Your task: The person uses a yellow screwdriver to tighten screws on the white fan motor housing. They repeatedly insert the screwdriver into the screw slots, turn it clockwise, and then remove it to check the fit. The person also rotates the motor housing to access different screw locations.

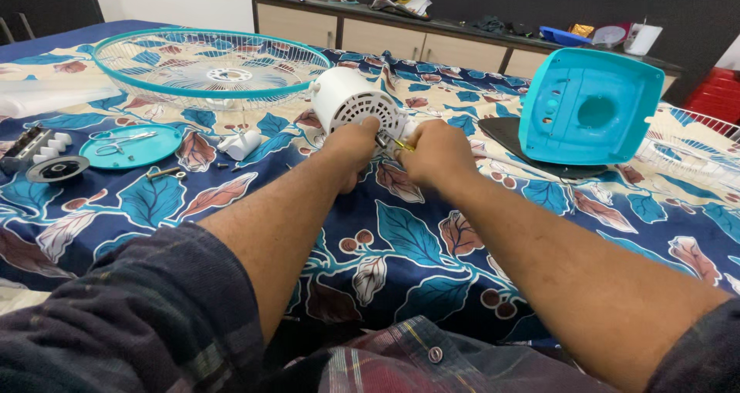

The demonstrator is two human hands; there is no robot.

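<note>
A white fan motor housing point(348, 100) with vent slots lies on a leaf-patterned cloth point(408, 231). My left hand point(351, 145) grips its near end. My right hand point(437, 152) is closed around a small tool with a yellow handle point(401, 143), whose tip meets the motor between my two hands. What the tip touches is hidden by my fingers.
A teal wire fan guard point(208, 65) lies at the back left, a teal fan base cover point(590, 106) on a black plate at the right. A teal round lid point(131, 146) with scissors, a white push-button switch block point(35, 145), a black disc point(58, 169) and loose screws lie at the left. A cabinet point(432, 42) stands behind.
</note>
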